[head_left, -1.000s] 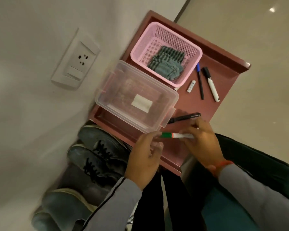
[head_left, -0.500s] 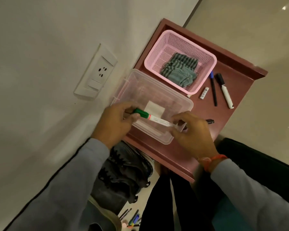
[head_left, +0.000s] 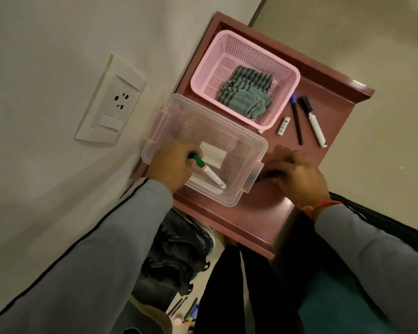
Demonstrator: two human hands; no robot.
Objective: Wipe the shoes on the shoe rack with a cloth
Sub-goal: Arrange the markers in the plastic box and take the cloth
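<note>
A grey striped cloth (head_left: 246,94) lies folded in a pink mesh basket (head_left: 288,92) on the dark red top of the shoe rack (head_left: 258,213). Dark lace-up shoes (head_left: 179,256) show below the rack's near edge. My left hand (head_left: 171,168) holds a green-capped white marker (head_left: 206,171) inside a clear plastic box (head_left: 251,145). My right hand (head_left: 299,177) grips a black marker (head_left: 269,175) lying on the rack top just right of the box.
A small white tube (head_left: 283,126), a blue-capped pen (head_left: 296,121) and a black-capped white marker (head_left: 313,121) lie right of the basket. A wall socket (head_left: 111,104) sits on the wall at left. Several pens (head_left: 188,309) lie on the floor below.
My left hand has carried the green-capped marker down into the clear box. My right hand let go of that marker and moved right onto the black marker.
</note>
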